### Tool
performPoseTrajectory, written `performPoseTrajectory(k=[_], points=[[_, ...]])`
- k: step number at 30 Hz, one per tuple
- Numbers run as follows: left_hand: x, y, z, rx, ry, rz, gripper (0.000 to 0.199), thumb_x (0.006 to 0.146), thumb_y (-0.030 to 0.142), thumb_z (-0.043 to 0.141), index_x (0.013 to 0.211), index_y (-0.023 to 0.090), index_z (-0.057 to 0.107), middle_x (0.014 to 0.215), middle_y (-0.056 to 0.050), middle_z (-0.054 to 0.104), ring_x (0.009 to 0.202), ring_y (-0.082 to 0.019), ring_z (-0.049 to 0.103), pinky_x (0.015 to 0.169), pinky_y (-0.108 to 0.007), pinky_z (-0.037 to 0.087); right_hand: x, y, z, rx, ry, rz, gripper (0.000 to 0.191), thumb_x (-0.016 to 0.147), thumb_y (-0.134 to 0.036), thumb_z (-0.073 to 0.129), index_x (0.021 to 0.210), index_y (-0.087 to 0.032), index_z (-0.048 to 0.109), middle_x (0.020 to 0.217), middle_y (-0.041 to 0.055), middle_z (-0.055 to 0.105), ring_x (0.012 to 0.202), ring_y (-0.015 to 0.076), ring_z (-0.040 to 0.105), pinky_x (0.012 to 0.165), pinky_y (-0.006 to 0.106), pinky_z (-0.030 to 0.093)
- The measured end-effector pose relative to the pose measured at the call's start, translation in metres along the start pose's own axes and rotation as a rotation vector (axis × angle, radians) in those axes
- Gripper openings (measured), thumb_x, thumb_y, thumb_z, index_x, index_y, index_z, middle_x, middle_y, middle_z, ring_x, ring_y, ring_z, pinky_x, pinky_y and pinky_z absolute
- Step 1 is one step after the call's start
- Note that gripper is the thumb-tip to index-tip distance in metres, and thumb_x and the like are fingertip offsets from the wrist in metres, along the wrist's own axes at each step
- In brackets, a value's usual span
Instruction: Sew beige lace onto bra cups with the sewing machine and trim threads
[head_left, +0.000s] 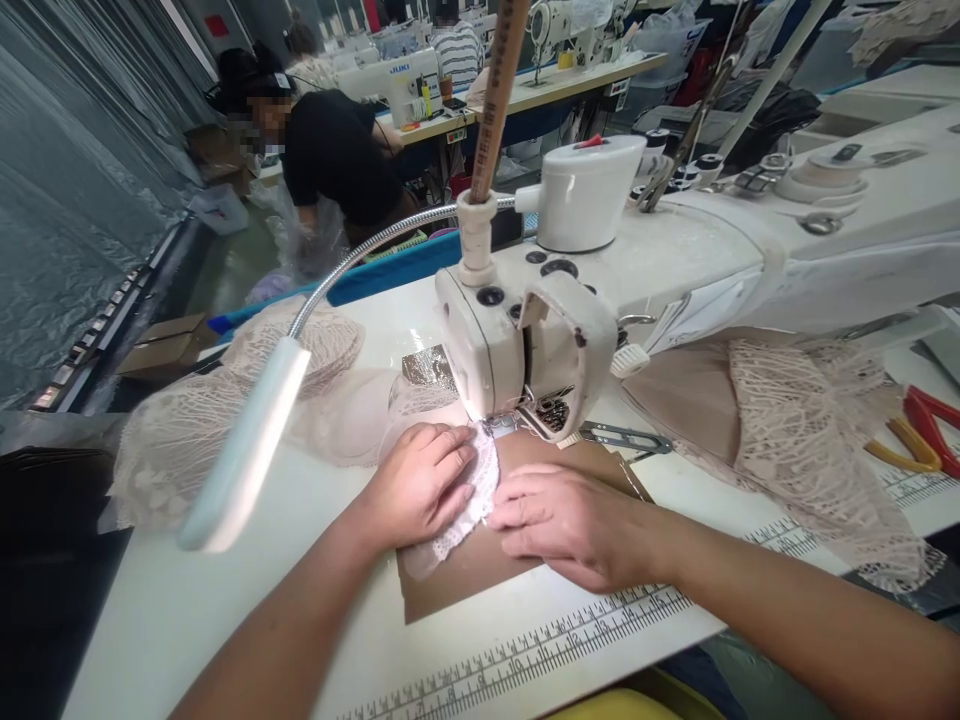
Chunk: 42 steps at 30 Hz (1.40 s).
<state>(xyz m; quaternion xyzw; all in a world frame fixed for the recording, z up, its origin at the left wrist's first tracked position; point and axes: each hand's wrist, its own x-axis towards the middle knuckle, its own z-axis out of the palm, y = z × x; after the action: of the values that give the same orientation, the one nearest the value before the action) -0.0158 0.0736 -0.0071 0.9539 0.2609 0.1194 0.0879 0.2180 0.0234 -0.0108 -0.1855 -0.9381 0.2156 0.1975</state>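
Observation:
My left hand (424,478) lies over a pale lace piece (486,478), fingers flat on it and the thumb apart. At the right edge of this lace, my right hand (562,520) has its fingers curled and pressed together, pinching the edge as far as I can see. The lace reaches up under the needle area of a white sewing machine (480,345). Beneath both hands is a brown sheet (465,585) on the white table. The fingertips near the needle are partly hidden.
Beige lace cups (180,440) lie left, beneath a lamp (247,450) on a bent neck. To the right are more lace fabric (795,410), thread snips (626,437) and red-handled pliers (934,430). A printed ruler (525,665) runs along the front edge. A person (337,150) bends down behind.

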Motion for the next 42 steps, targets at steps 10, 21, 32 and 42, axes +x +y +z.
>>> performPoseTrajectory(k=[10,21,32,42], points=[[0.0,0.01,0.001,-0.051,0.066,-0.021,0.014,0.088,0.022,0.046,0.079,0.017,0.056,0.075,-0.006,0.057,0.07,-0.017,0.052,0.061,-0.03,0.043,-0.003,0.005,0.005,-0.203,0.214,0.243,0.022,0.089,-0.018,0.045,0.099,-0.018,0.064,0.073,0.0026,0.062,0.067,0.015,0.051,0.061,0.029,0.033],[0.003,0.013,0.005,0.051,0.026,-0.087,0.029,0.092,0.029,0.044,0.107,0.014,0.062,0.104,-0.012,0.063,0.086,-0.022,0.056,0.07,-0.034,0.048,-0.002,0.005,0.006,-0.341,0.028,0.318,0.025,0.085,-0.01,0.041,0.095,-0.017,0.064,0.077,0.0031,0.053,0.07,0.0165,0.041,0.063,0.029,0.029],[0.004,0.008,0.008,0.081,-0.048,-0.034,0.039,0.092,0.029,0.042,0.126,0.014,0.054,0.132,-0.009,0.055,0.103,-0.026,0.052,0.084,-0.041,0.046,-0.002,0.007,0.01,-0.393,0.076,0.376,0.027,0.085,-0.01,0.043,0.102,-0.017,0.063,0.078,0.0035,0.057,0.072,0.0167,0.045,0.063,0.029,0.028],[0.003,0.004,0.007,0.088,0.005,-0.119,0.039,0.09,0.029,0.043,0.125,0.016,0.055,0.133,-0.012,0.053,0.107,-0.029,0.051,0.087,-0.045,0.042,0.006,0.006,0.01,-0.451,0.053,0.486,0.034,0.084,-0.012,0.044,0.112,-0.017,0.062,0.079,0.0045,0.061,0.067,0.0162,0.05,0.058,0.029,0.031]])
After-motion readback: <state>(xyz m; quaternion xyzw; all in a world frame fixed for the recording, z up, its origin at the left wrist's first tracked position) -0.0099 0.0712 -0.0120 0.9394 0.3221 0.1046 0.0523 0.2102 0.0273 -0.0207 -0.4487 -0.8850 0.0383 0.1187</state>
